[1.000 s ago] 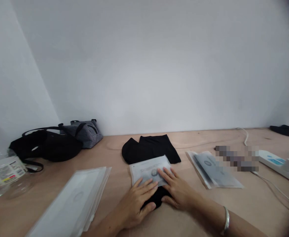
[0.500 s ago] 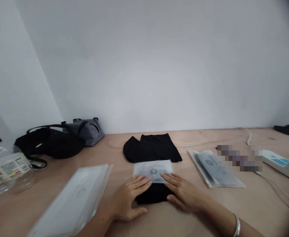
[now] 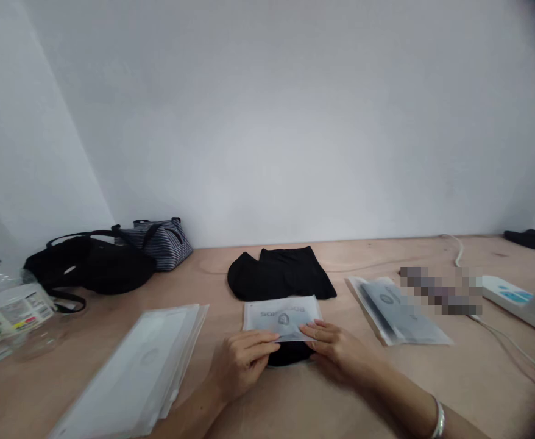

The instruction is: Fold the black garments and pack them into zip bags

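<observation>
In front of me lies a frosted plastic bag (image 3: 286,312) with a dark printed logo. A folded black cloth (image 3: 290,353) shows below the bag's near edge; how much of it is inside I cannot tell. My left hand (image 3: 245,361) is closed on the left part of that near edge, its fingers bent and the thumb tucked under. My right hand (image 3: 340,350) grips the right part of the same edge, fingertips on the plastic. Just beyond the bag another black cloth (image 3: 281,274) is spread flat.
Several frosted bags (image 3: 130,366) are stacked at left. A filled bag (image 3: 400,311) lies at right, near a power strip (image 3: 518,299) with white cables. A clear plastic jar (image 3: 14,311), a black bag (image 3: 98,265) and a striped bag (image 3: 169,244) stand at far left.
My hands lay flat with fingers stretched on the bag; now their fingers are bent and closed at its near edge. Less black cloth shows below the bag.
</observation>
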{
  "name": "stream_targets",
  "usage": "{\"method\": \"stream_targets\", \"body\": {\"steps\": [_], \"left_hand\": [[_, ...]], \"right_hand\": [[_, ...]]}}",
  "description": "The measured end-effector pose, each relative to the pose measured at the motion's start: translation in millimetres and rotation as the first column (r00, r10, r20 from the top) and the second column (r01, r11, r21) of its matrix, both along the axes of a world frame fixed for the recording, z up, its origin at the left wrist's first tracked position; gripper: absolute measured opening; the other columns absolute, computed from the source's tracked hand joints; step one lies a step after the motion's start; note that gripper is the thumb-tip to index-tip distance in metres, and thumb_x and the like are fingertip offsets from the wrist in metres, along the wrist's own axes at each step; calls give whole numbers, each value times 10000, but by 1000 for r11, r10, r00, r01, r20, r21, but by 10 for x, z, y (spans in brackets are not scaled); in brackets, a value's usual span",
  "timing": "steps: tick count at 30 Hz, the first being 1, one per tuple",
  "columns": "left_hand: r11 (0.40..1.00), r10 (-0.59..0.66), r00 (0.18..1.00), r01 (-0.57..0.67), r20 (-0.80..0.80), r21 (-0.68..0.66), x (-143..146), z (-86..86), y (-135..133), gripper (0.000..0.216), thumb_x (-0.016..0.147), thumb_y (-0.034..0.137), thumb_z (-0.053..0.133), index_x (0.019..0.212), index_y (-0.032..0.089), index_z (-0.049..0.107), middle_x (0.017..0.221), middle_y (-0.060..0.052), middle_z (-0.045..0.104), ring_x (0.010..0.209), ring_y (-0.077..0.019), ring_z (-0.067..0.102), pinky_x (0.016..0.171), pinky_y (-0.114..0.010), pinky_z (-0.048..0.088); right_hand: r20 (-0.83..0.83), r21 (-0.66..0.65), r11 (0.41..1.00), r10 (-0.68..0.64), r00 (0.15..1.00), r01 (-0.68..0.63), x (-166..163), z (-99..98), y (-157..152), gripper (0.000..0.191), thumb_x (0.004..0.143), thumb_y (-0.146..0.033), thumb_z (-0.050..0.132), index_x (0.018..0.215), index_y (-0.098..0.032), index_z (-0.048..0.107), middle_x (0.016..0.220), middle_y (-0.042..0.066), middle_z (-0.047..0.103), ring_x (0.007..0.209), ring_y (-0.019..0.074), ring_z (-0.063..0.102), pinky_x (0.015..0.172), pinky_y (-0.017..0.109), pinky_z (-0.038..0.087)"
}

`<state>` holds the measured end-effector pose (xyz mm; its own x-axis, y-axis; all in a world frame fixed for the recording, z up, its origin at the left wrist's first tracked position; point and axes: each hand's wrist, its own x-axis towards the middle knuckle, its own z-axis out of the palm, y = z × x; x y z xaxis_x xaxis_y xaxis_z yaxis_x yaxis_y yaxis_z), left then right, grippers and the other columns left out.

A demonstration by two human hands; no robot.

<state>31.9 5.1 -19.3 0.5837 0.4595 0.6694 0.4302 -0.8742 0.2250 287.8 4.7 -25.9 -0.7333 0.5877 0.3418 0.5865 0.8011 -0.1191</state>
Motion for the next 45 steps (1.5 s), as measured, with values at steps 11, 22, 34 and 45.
{"method": "stream_targets", "body": {"steps": [11,22,34,45], "left_hand": [[973,149,984,-164,-102,-162,56,-53,-14,158,761,65,399,692,201,442,673,8,500,612,-128,485,564,-228,375],[954,100,933,-188,-345,-233,-386,278,9,288,657,129,563,926,215,511,952,-33,552,877,-207,523,756,-317,417],[976,24,942,-95,-335,-198,-436,118,83,191,720,67,410,569,175,455,675,-6,537,609,-114,537,547,-195,392],[968,13,972,-71,-233,-241,-413,185,46,220,757,88,412,558,180,439,727,-6,567,565,-92,541,525,-186,388]], "right_hand": [[-159,181,971,-124,979,152,-21,-134,47,145,767,-108,428,678,-186,512,690,16,631,611,127,580,649,276,415],[-105,202,959,-180,978,198,-450,181,-94,260,673,-367,629,834,-192,523,840,39,564,823,206,472,757,362,308],[7,462,886,-26,1000,20,-1217,-5,-54,116,824,-176,455,744,-172,540,737,31,560,720,177,435,707,375,298],[-78,461,862,-197,977,211,220,-87,-380,209,813,-121,410,639,-185,507,633,6,512,651,153,419,728,358,295]]}}
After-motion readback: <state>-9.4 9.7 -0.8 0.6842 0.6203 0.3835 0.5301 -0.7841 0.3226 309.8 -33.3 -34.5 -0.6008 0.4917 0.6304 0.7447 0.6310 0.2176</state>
